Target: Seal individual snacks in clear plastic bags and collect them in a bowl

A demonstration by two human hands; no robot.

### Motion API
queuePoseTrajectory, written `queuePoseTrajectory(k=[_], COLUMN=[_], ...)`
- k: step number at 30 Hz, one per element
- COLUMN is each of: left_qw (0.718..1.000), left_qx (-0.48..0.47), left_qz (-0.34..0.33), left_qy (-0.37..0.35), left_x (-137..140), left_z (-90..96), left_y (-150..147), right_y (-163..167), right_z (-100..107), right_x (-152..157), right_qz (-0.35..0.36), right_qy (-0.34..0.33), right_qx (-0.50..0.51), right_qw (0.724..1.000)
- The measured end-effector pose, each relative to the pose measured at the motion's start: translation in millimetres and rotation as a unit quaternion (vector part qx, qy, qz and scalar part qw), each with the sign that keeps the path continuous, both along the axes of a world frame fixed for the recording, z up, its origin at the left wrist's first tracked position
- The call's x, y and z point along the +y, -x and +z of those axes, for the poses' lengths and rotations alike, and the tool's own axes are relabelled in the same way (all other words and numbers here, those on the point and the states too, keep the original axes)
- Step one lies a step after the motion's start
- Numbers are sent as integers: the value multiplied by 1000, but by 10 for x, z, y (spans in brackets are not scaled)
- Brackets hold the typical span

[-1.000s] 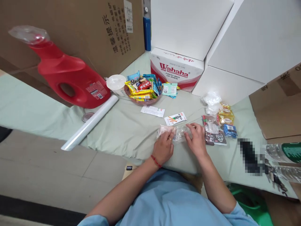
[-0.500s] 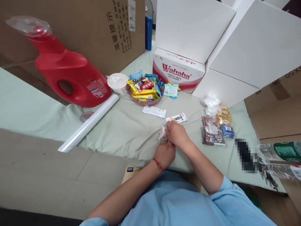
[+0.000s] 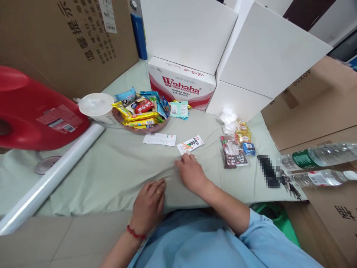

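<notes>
My left hand (image 3: 149, 201) lies palm down at the front edge of the cloth-covered table, fingers extended and a ring on one of them; nothing shows in it. Further forward, my right hand (image 3: 192, 173) is bent down over the cloth with its fingers curled. A small pale bit shows at its fingertips, too little to name. Just beyond those fingers lies a white snack packet (image 3: 190, 144) with orange sticks printed on it. To its left is another white packet (image 3: 160, 139), face down. Behind them stands a pink bowl (image 3: 142, 130) heaped with wrapped snacks (image 3: 141, 108).
At left are a red jug (image 3: 41, 108), a roll of plastic film (image 3: 52, 178), a round lid (image 3: 46, 165) and a white tub (image 3: 97, 108). A Wahaha carton (image 3: 181, 83) stands behind. Right: brown sachets (image 3: 234, 158), a blue packet (image 3: 249, 149), plastic bottles (image 3: 315, 178).
My hands have come apart; the left moved back and left toward the table edge. The crumpled clear wrapper between them no longer shows. The view has shifted to the right.
</notes>
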State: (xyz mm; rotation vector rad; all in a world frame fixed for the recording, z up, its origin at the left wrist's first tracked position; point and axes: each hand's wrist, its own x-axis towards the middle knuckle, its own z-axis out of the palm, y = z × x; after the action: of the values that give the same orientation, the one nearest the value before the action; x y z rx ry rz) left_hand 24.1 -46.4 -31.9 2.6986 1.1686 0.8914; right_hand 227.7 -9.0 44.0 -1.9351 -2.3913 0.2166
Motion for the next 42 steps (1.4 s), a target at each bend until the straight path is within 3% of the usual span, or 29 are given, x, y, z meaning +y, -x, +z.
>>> queuePoseTrajectory(k=[3, 6, 8, 10, 13, 17, 22, 26, 28, 31, 34, 36, 38, 40, 42], left_qw=[996, 989, 988, 990, 991, 992, 991, 991, 991, 993, 989, 970, 932, 863, 767], left_qx=[-20, -32, -29, -20, -12, -19, -30, -29, -30, -48, -123, -196, -263, -321, -378], left_qz=[32, 78, 87, 85, 82, 93, 99, 89, 87, 88, 81, 93, 111, 110, 91], left_qy=[-76, -124, -122, -112, -101, -87, -86, -92, -93, -63, 23, 108, 226, 374, 510], left_x=[-9, -83, -113, -120, -113, -121, -131, -121, -116, -117, -140, -170, -205, -228, -213], left_z=[-127, -215, -248, -270, -293, -290, -243, -239, -234, -191, -78, 44, 199, 370, 521], left_y=[21, -45, -69, -65, -39, -43, -64, -62, -70, -76, -45, -30, -68, -191, -385], right_y=[-524, -1226, -1654, -1956, -2129, -2064, -2090, -2219, -2241, -2215, -2168, -2103, -1957, -1696, -1341], right_z=[156, 357, 443, 445, 299, 88, 228, 458, 483, 416, 362, 364, 359, 317, 243], right_x=[14, 287, 594, 927, 1315, 1496, 1312, 913, 688, 415, 227, 112, -9, -131, -246], right_qz=[-31, -114, -173, -179, -147, -138, -155, -268, -296, -284, -277, -274, -252, -217, -188], right_qy=[-17, -48, -45, 3, 63, 68, -3, -72, -11, 118, 123, 46, -33, -59, -45], right_qx=[99, 180, 180, 137, 38, -8, -45, -99, -126, -134, -110, -53, 77, 248, 380], right_qw=[994, 976, 967, 974, 986, 988, 987, 956, 947, 942, 947, 959, 964, 942, 905])
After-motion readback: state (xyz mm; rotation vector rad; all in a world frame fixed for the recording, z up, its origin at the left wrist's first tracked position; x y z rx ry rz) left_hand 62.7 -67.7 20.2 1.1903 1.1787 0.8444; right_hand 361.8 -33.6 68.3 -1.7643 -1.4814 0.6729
